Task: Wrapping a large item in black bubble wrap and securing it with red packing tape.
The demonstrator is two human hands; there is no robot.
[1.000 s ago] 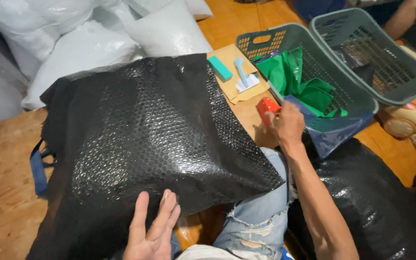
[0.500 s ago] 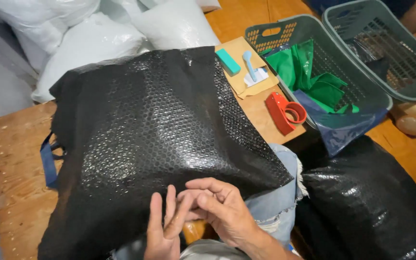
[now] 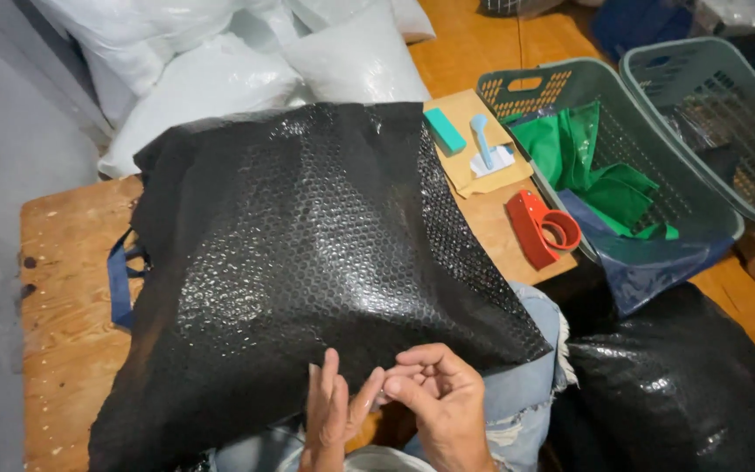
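Observation:
A large sheet of black bubble wrap lies over a wooden table and my lap. At its near edge my left hand is spread flat with fingers apart. My right hand meets it, its fingertips pinched against the left fingers; whether something small sits between them I cannot tell. A red tape dispenser rests on the table to the right, clear of both hands.
A brown envelope carries a teal block and a light blue tool. Two grey-green baskets stand at right, one holding green cloth. White bags are piled behind. More black wrap lies lower right.
My right hand left the red tape dispenser on the table and came back to join my left hand at the near edge of the wrap. The view shifted slightly.

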